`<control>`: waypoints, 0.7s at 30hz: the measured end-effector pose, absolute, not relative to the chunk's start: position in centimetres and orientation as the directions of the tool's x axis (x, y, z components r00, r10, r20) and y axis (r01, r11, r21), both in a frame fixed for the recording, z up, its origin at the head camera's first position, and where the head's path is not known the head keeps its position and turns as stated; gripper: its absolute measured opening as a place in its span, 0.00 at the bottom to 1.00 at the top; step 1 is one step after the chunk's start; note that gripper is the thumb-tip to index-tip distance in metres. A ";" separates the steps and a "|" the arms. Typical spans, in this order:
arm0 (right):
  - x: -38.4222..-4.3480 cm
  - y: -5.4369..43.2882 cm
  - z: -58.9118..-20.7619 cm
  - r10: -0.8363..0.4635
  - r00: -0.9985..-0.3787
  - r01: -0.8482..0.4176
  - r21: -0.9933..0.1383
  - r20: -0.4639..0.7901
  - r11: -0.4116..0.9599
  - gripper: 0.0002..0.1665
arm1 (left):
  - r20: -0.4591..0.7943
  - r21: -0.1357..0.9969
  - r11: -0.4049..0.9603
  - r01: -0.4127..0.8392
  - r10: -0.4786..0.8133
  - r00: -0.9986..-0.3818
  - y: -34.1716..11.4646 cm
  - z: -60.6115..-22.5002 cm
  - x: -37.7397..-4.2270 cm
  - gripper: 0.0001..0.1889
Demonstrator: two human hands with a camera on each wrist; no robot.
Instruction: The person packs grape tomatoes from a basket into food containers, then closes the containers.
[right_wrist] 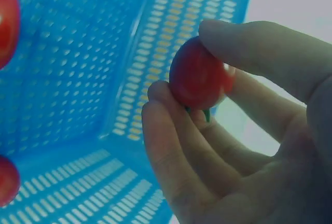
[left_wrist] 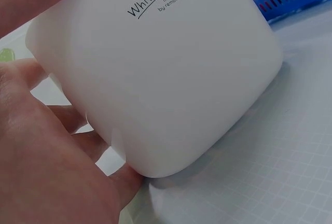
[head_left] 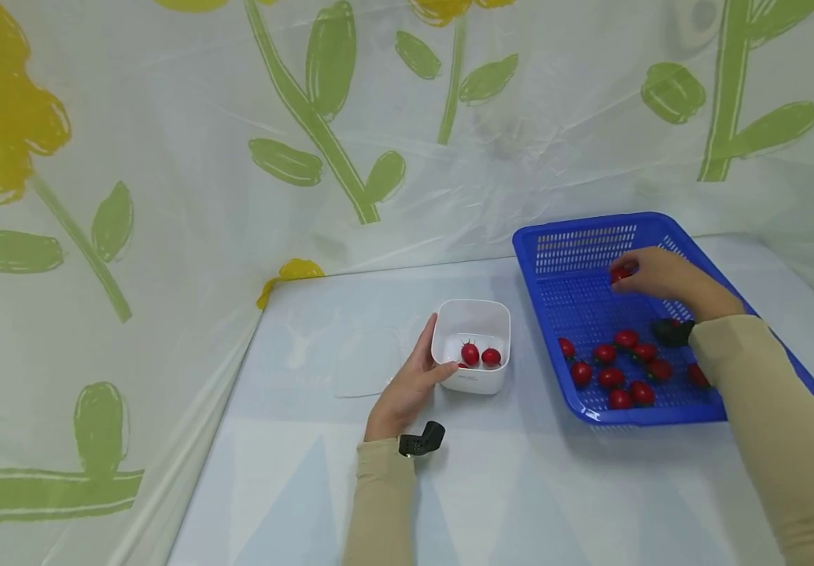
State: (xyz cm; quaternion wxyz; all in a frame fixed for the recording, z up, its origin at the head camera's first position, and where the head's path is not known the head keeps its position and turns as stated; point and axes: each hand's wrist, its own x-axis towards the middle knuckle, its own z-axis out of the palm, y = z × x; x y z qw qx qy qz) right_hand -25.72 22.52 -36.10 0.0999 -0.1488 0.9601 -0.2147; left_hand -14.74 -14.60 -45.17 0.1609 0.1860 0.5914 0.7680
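My right hand point(head_left: 667, 277) pinches a red cherry tomato point(right_wrist: 199, 73) between thumb and fingers over the far part of the blue basket point(head_left: 537, 314). Green sepals poke out beneath that tomato in the right wrist view. Several more cherry tomatoes point(head_left: 610, 378) lie in the near part of the basket. My left hand point(head_left: 407, 393) grips a small square white container point(head_left: 476, 383), thumb over its near rim and fingers along its left side. Inside the container are a few cherry tomatoes point(head_left: 470, 354), one partly hidden by the thumb. Lettering reading "White pack" marks its outer wall point(left_wrist: 155, 79).
A clear flat lid point(head_left: 367, 363) lies on the table point(head_left: 293, 456) left of the container. Behind the table hangs a white curtain point(head_left: 187, 157) printed with yellow flowers and green leaves. A black wrist device point(head_left: 422, 439) sits at the left cuff.
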 end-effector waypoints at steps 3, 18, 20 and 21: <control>-25.3 21.9 -35.5 -0.326 -0.939 -0.248 -0.434 -0.114 0.866 0.24 | 0.078 0.968 -0.247 -0.043 0.458 -0.885 -14.7 -45.8 -15.1 0.42; -20.5 19.4 -32.8 -0.265 -0.964 -0.210 -0.507 -0.038 0.836 0.41 | 0.079 0.974 -0.226 -0.030 0.457 -0.886 -14.7 -45.3 -14.8 0.42; -20.0 19.3 -32.9 -0.258 -0.966 -0.206 -0.519 -0.029 0.830 0.41 | 0.082 0.974 -0.227 -0.025 0.449 -0.890 -14.6 -45.3 -14.9 0.43; -19.8 19.2 -33.0 -0.256 -0.966 -0.205 -0.526 -0.025 0.825 0.41 | 0.081 0.974 -0.225 -0.025 0.447 -0.891 -14.6 -45.4 -14.9 0.43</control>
